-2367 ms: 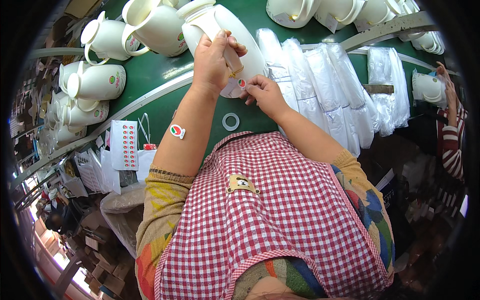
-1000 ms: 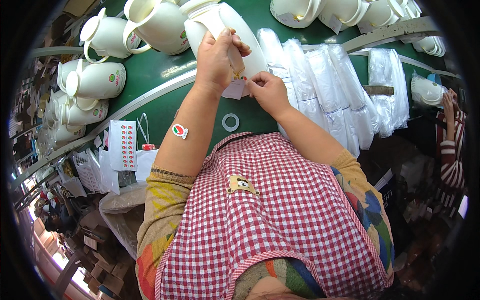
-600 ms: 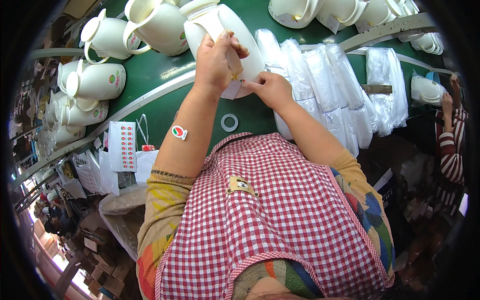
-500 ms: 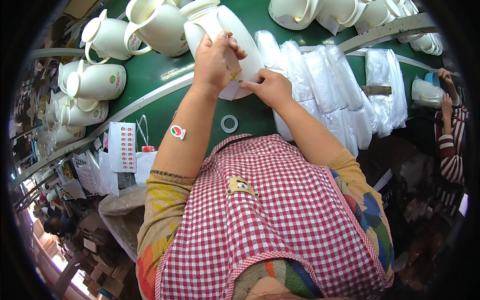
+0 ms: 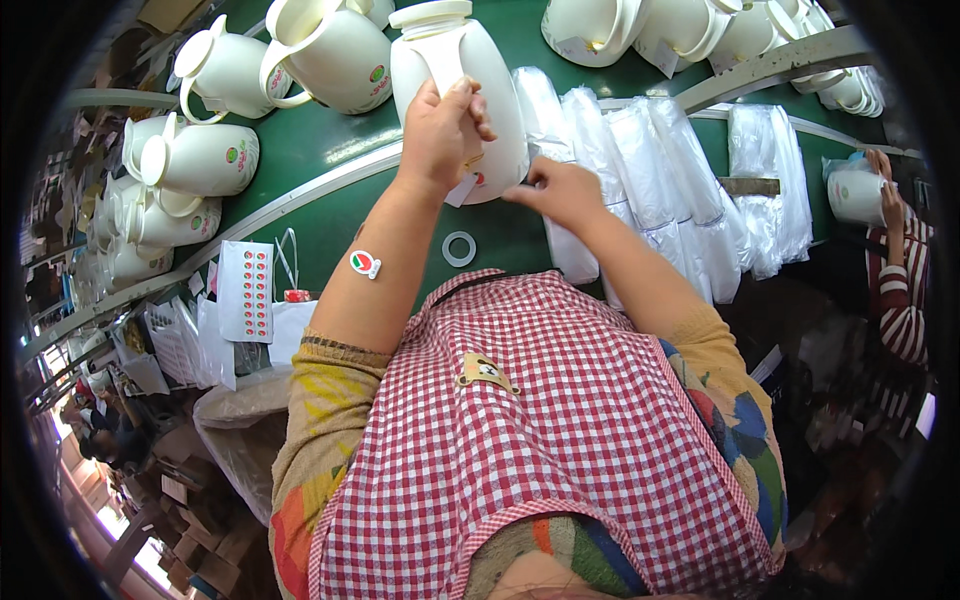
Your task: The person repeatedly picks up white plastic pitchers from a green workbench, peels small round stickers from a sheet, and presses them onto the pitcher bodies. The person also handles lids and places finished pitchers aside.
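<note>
My left hand [image 5: 445,130] is wrapped round the handle of a white jug [image 5: 495,90], held lid-away over the green table. A small white tag [image 5: 461,190] hangs by a golden tie near the handle's lower end. Beside it, low on the jug, shows a small red round sticker [image 5: 479,180]. My right hand [image 5: 565,192] is by the jug's lower right edge, thumb apart from the curled fingers, with nothing visible in it; whether it touches the jug I cannot tell. Another red, green and white sticker [image 5: 365,263] is on my left forearm.
More white jugs [image 5: 205,158] stand or lie at left and far right. Bundles of clear plastic bags [image 5: 640,170] lie right of my hand. A tape roll [image 5: 459,249] rests near my apron, a sticker sheet [image 5: 245,290] at left. A co-worker's hands [image 5: 885,190] hold a jug.
The jug has shifted right and slightly turned upright. My right hand has moved right, off the lower face of the jug, leaving the red sticker in plainer sight.
</note>
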The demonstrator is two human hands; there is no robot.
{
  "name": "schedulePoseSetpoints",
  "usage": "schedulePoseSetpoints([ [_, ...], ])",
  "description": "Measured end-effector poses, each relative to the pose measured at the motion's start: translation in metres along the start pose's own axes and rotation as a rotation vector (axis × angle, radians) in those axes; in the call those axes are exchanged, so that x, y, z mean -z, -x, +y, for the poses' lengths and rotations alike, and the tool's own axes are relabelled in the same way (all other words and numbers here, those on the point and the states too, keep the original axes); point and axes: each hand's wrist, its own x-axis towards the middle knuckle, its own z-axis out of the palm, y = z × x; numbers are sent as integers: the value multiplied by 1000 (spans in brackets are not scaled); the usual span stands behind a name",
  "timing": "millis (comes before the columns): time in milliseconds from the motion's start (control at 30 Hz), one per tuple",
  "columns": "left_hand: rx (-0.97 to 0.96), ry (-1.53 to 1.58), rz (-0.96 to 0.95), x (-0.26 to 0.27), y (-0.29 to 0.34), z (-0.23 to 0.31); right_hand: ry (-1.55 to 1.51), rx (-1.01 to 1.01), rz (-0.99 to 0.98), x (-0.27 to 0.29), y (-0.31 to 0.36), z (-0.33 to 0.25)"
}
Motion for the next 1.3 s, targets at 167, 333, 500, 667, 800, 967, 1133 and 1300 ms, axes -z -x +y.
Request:
schedulePoseSetpoints([
  [167,54,-321,16,23,32,8,-337,337,516,98,-19,-22],
  [333,39,-417,-182,38,72,1,-91,634,253,120,-42,-54],
  [500,12,-485,-285,42,84,2,-156,643,-67,95,-61,-52],
  [667,40,-470,-361,49,79,6,96,872,-8,98,-62,-52],
  [800,40,-582,-404,48,71,15,7,866,-51,93,-72,-46],
  [967,-7,-625,-438,41,70,12,-16,773,-90,94,-72,-49],
  [1133,130,-621,-562,51,65,14,13,972,-71,95,-71,-41],
  [1300,215,-626,-622,72,45,44,60,1146,-143,96,-77,-55],
])
